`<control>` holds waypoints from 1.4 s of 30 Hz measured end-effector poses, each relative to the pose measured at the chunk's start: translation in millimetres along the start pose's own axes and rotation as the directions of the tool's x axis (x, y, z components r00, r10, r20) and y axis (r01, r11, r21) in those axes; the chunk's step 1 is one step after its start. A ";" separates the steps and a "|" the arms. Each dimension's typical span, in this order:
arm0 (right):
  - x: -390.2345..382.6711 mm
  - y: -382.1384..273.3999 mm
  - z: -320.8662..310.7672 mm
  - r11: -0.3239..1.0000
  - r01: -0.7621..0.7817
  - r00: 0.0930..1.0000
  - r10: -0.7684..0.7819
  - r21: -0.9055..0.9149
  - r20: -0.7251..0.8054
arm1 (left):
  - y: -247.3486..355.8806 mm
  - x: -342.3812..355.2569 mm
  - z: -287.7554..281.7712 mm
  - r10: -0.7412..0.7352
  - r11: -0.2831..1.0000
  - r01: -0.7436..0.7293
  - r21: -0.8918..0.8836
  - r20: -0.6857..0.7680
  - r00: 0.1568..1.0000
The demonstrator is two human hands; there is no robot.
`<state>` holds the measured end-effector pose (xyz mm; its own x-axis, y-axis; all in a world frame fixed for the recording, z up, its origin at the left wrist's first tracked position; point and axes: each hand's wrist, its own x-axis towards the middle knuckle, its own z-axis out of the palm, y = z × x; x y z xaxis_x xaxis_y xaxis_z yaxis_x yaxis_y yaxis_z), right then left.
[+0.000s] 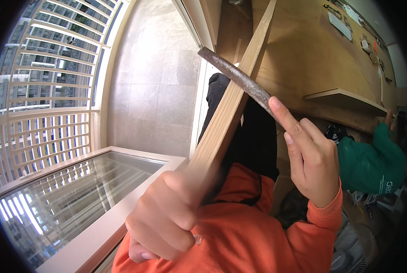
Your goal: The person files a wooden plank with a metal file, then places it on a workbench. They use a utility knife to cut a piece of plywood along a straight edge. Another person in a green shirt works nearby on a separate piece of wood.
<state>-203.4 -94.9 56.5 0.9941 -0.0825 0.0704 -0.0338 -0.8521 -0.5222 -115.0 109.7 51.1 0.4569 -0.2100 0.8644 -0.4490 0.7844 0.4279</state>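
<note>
Left hand (167,218) grips a pale wooden strip (233,100); right hand (310,159) grips a rough grey rasp (237,77) crossing it.

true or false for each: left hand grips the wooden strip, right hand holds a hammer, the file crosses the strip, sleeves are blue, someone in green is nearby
1. The left hand grips the wooden strip. True.
2. The right hand holds a hammer. False: it holds a rough metal file, index finger laid along it.
3. The file crosses the strip. True.
4. The sleeves are blue. False: the sleeves are orange.
5. A person in green is nearby. True, at the right edge.
</note>
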 end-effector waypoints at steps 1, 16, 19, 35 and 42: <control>-0.5 2.4 3.3 0.996 0.078 0.996 -0.076 0.053 -0.045 | 0.1 -0.1 0.1 -0.009 1.000 0.009 -0.008 -0.013 1.000; -5.2 -3.1 74.2 0.927 0.192 0.940 -0.079 0.323 -0.333 | 1.8 1.5 -8.2 -0.034 0.999 0.035 -0.022 0.011 0.999; 0.1 -3.4 72.2 0.936 0.164 0.936 -0.048 0.313 -0.349 | 2.8 3.2 -10.2 -0.055 0.998 0.057 -0.026 0.082 0.995; -7.4 -9.4 58.3 0.934 0.164 0.964 -0.085 0.316 -0.251 | 0.6 -0.1 -10.3 -0.024 0.990 0.039 -0.134 0.109 0.994; -7.7 -16.2 44.0 0.943 0.185 0.972 -0.133 0.275 -0.195 | 6.1 -13.3 -17.5 -0.005 0.988 0.017 -0.152 0.084 0.996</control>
<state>-205.9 -57.7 27.0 0.9502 -0.0675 0.3041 0.1803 -0.6769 -0.7136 -110.4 127.4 37.6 0.3931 -0.2617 0.8815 -0.3191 0.8603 0.3977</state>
